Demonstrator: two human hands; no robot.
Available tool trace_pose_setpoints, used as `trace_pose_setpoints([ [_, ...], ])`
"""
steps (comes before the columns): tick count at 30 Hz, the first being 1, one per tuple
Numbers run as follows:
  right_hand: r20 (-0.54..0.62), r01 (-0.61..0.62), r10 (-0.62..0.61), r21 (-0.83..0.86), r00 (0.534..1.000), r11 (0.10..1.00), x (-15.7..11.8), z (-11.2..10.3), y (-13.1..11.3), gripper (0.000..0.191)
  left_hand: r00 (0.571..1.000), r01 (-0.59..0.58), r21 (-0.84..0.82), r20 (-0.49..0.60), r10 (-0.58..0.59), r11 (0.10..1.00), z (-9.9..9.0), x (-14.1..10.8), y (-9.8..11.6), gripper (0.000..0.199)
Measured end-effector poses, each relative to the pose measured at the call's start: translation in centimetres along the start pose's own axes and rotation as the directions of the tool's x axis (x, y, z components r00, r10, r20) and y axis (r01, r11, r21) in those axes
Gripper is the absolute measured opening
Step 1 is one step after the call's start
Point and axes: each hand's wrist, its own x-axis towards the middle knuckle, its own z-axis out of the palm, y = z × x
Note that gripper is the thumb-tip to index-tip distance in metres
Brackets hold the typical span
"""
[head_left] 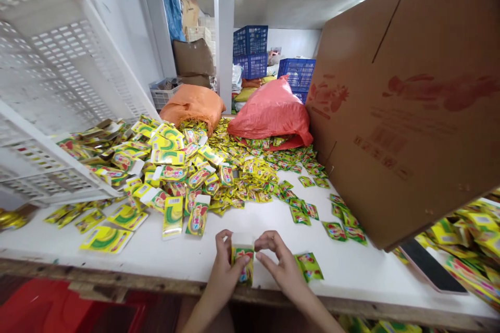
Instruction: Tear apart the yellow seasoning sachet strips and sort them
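Note:
Near the table's front edge, my left hand (228, 265) is closed round a small yellow and green carton (242, 254), thumb across its printed front. The carton stands roughly upright with a white flap at its top. At its right edge, my right hand (279, 257) has curled fingers, thumb and forefinger pinched close together at the flap. Just right of that hand lie a few green sachets (310, 266). Beyond the hands is a heap of similar cartons (172, 171), beside a pile of yellow sachets (253, 171).
A white plastic crate (74, 72) leans at the left. An orange sack (193, 103) and a red sack (273, 114) spill sachets at the back. A large cardboard box (398, 98) tilts at the right, near a dark phone (433, 265). Blue crates (250, 51) are stacked behind.

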Motion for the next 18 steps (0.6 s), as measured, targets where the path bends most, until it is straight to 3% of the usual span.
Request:
trace_pose_setpoints([
  [3, -0.053, 0.000, 0.004, 0.087, 0.999, 0.996, -0.3, 1.2, 0.8, 0.019, 0.999, -0.018, -0.008, -0.040, 0.018, 1.000, 0.0, -0.4, 0.0, 0.046],
  [9, -0.050, 0.058, -0.058, -0.001, 0.997, 0.998, -0.3, 1.5, 0.9, 0.014, 0.995, -0.012, 0.042, -0.103, 0.016, 0.999, -1.1, -0.8, -0.7, 0.034],
  [15, 0.071, 0.123, -0.118, -0.077, 0.990, 0.989, 0.3, 0.7, -0.3, 0.021, 0.999, 0.000, 0.143, 0.034, -0.005, 0.990, -2.0, -0.7, 0.4, 0.024],
  [18, 0.028, 0.124, -0.122, -0.083, 0.992, 0.989, 0.6, 1.2, -0.2, 0.024, 0.991, -0.011, 0.222, 0.129, -0.019, 0.975, -2.1, -0.3, 1.5, 0.014],
])
